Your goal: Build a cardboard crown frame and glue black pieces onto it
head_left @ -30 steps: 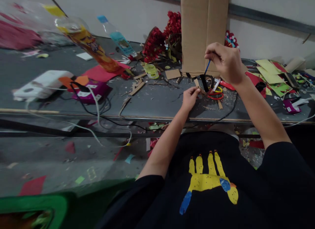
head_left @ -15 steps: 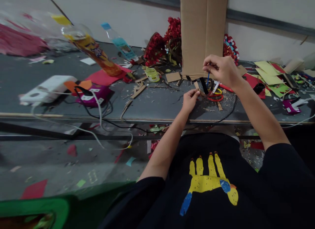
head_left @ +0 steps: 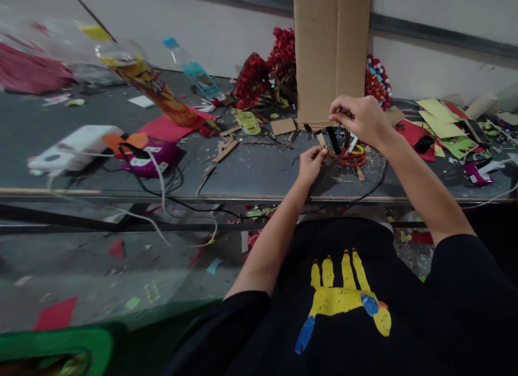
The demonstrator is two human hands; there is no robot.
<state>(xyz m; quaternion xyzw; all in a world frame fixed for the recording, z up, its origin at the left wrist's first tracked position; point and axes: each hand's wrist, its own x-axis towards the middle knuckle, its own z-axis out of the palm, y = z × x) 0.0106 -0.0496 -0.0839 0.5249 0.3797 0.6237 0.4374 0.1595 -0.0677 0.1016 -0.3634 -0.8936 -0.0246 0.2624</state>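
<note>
My right hand is raised over the bench, its fingers pinched around a thin blue stick that points down. Whether it is a brush or a pen is too small to tell. Lower and to the left, my left hand is closed at the fingertips on a narrow brown strip, perhaps cardboard. Beside the strip is a dark curved band, close to the stick's lower end. Red and yellow loops lie on the bench just right of my left hand.
A tall cardboard sheet stands behind my hands. A small yellow-green tub, orange bottle and blue bottle are leftward. A white power strip and cables lie near the bench edge. Coloured paper is piled right.
My right hand has come down slightly with the blue stick. My left hand keeps its pinch on the brown strip. The whole view has shifted a little.
</note>
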